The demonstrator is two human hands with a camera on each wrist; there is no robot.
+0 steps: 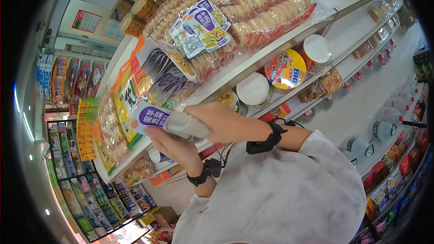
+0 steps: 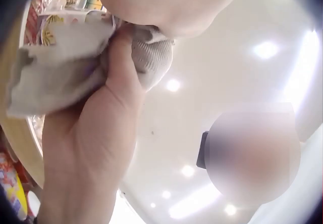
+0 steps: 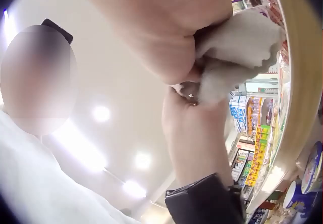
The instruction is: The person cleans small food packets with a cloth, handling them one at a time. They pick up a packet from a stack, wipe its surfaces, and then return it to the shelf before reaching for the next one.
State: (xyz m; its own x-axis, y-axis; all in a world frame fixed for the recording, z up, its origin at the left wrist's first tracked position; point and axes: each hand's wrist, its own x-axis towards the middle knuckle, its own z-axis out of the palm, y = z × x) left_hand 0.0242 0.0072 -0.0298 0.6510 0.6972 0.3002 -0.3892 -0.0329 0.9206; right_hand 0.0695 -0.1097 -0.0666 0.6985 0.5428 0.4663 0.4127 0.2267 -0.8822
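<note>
Left hand point(image 1: 174, 147): fingers curled round purple-labelled packet point(image 1: 149, 116)
Right hand point(image 1: 221, 123): grips grey cloth point(image 1: 187, 125) against purple-labelled packet
Purple-labelled packet: nearer the person than the display box point(image 1: 177, 58)
Biscuit packs point(image 1: 275, 18): beyond display box

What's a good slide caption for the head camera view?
Left grip and right grip hold a purple-labelled packet and pale cloth beside a store shelf of bagged biscuits.

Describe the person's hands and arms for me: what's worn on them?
The left hand and right hand are ungloved. Each wrist wears a black band with a boxy module; thin dark cables show nearby. White sleeves with faint grey marbling stop short of the wrists.
</note>
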